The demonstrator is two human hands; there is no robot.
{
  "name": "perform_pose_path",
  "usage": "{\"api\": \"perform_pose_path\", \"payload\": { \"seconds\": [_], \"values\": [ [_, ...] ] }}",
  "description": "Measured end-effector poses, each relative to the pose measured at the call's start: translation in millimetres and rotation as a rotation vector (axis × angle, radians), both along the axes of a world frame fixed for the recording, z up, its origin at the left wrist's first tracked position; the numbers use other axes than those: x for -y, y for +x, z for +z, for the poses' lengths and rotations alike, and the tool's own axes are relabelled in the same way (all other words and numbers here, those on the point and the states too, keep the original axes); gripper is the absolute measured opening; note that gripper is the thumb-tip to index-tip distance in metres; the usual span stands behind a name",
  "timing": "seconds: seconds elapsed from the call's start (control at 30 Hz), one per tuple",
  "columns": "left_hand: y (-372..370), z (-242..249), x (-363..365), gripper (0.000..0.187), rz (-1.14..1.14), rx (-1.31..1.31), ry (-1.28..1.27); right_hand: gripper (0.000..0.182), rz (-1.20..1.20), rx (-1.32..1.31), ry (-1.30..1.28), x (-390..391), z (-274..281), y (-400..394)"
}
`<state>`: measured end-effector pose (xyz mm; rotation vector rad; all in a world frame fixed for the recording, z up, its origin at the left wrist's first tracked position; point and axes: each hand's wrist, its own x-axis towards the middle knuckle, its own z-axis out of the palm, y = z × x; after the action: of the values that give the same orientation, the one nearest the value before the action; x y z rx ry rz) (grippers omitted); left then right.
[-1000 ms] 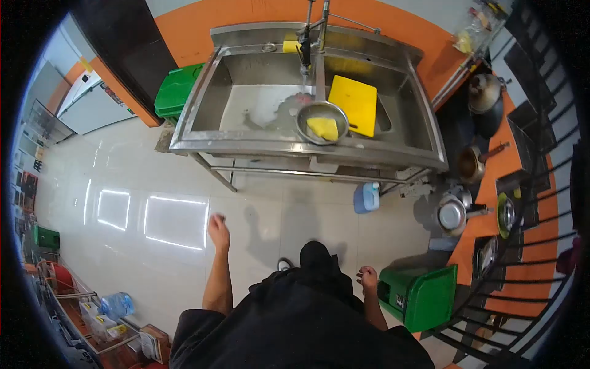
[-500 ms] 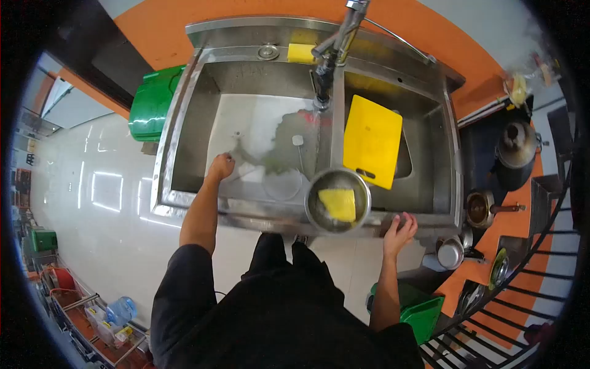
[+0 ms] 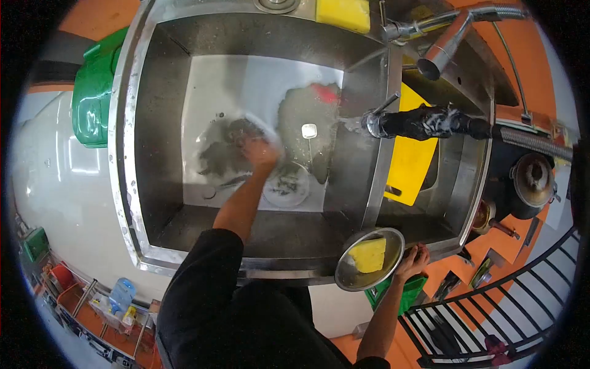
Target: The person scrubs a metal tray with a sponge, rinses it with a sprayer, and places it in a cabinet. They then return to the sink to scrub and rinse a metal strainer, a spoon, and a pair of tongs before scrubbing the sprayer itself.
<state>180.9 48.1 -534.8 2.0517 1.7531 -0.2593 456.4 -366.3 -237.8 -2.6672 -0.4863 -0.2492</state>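
Note:
My left hand [image 3: 259,152] is down in the water of the left sink basin [image 3: 258,237], its fingers blurred and partly under the surface. A round pale dish [image 3: 287,184] lies under water just right of it. My right hand [image 3: 413,261] rests at the front rim of the sink, beside a steel bowl [image 3: 393,270]; what its fingers hold, if anything, I cannot make out. The bowl sits tilted on the rim with a yellow sponge [image 3: 370,255] in it. A small white square item [image 3: 309,130] and a red patch [image 3: 324,93] show in the foamy water.
A yellow cutting board [image 3: 409,166] leans in the right basin. The black-wrapped faucet [image 3: 430,122] reaches over the divider. Another yellow sponge [image 3: 343,15] lies on the back ledge. A green bin [image 3: 95,92] stands left; a lidded pot [image 3: 533,179] is at the right.
My left hand has moved right and deeper into the left basin. The view has shifted closer to the sink. The bowl now looks more tilted, and my right hand is nearer to it.

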Motion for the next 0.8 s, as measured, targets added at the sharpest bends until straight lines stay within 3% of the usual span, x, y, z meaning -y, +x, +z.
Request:
{"api": "perform_pose_path", "payload": {
  "seconds": [0.03, 0.17, 0.23, 0.37, 0.43, 0.53, 0.67, 0.73, 0.77, 0.8],
  "values": [
    [24, 26, -1, 0.056, 0.053, 0.048, -0.144, 0.04, -0.002, -0.003, -0.009, -1, 4, -1],
    [35, 47, 21, 0.058, -0.038, 0.271, -0.046, 0.04, 0.016, 0.009, -0.052, 8, -4, 2],
    [21, 49, 17, 0.061, 0.009, 0.493, -0.257, 0.04, -0.014, 0.001, -0.031, 13, -8, 7],
    [-25, 72, -7, 0.058, -0.252, 0.315, -0.463, 0.036, 0.005, -0.004, -0.027, 13, -7, 6],
    [-75, 59, -11, 0.053, -0.696, 0.241, -0.311, 0.032, 0.041, 0.048, -0.089, 2, 2, -1],
    [-124, 86, -16, 0.053, -0.897, 0.035, -0.266, 0.031, -0.007, 0.069, -0.155, 7, -1, 0],
    [-168, 75, 11, 0.051, -0.877, 0.07, -0.36, 0.03, 0.033, 0.037, -0.074, 12, -1, 2],
    [-174, 88, 23, 0.046, -0.839, -0.012, -0.591, 0.029, 0.027, 0.084, -0.062, 4, 0, 1],
    [-174, 83, 23, 0.046, -0.848, -0.012, -0.588, 0.028, -0.021, 0.05, 0.0, 0, 2, -4],
    [-175, 71, 21, 0.045, -0.941, -0.041, -0.708, 0.028, -0.031, 0.053, 0.0, -5, 6, -5]
  ]
}}
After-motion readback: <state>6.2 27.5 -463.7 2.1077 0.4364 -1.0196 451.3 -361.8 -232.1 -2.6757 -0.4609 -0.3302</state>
